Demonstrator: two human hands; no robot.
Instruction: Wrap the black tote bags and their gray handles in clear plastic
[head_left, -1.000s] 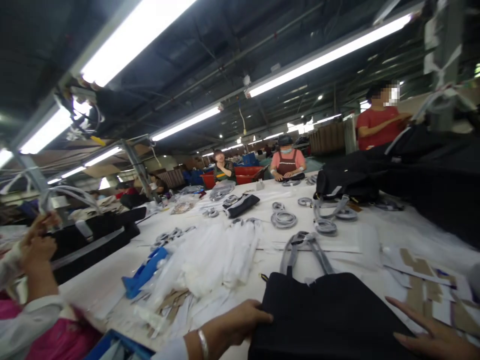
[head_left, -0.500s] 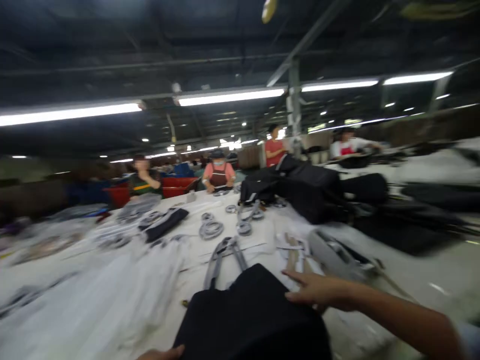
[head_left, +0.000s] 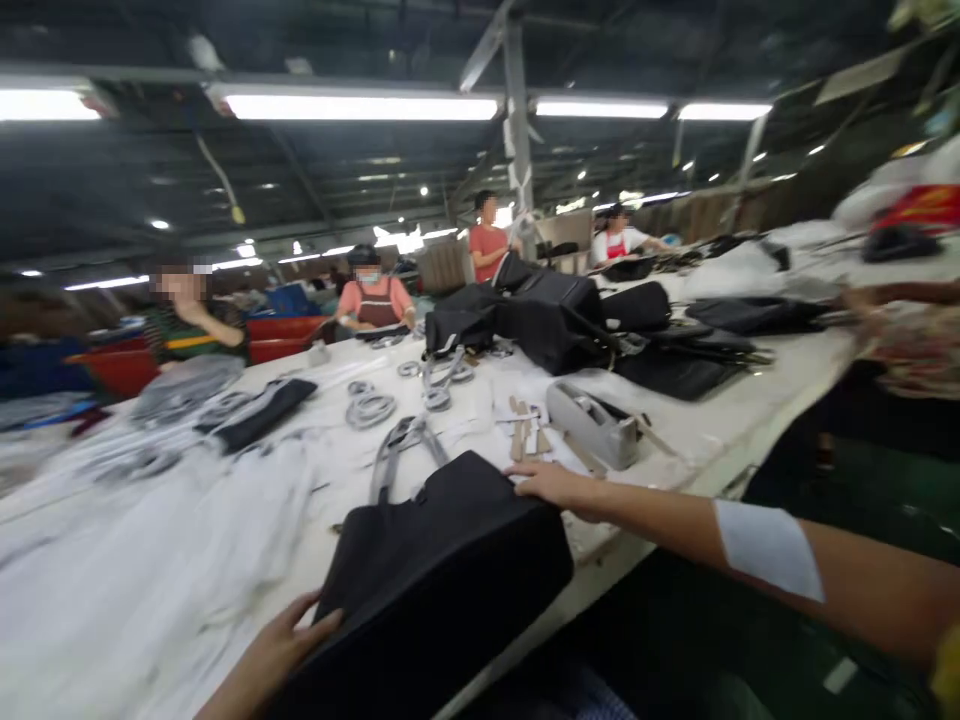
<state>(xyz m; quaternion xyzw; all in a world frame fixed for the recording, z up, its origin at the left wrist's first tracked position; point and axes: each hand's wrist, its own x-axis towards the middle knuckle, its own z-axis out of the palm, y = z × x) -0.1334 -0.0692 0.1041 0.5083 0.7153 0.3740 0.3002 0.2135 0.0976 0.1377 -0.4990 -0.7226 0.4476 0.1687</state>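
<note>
A black fabric bag with grey strap handles lies at the table's near edge, its broad dark side toward me. At the bag's left edge is my left hand, closed on the fabric with the thumb over the top. My right hand reaches in from the right and grips the bag's far right corner, index finger stretched along it. A white patch covers part of my right forearm. The bag hides some of my fingertips.
White sheeting covers the left of the table. Grey strap coils, a grey case and flat tan strips lie beyond the bag. Black bags are piled farther back. Several co-workers are around the table, one person opposite.
My view has swung to the right and down, showing the table's near edge. More of my left hand shows on the bag. My right hand now rests on the bag's corner with its fingers closer together.
</note>
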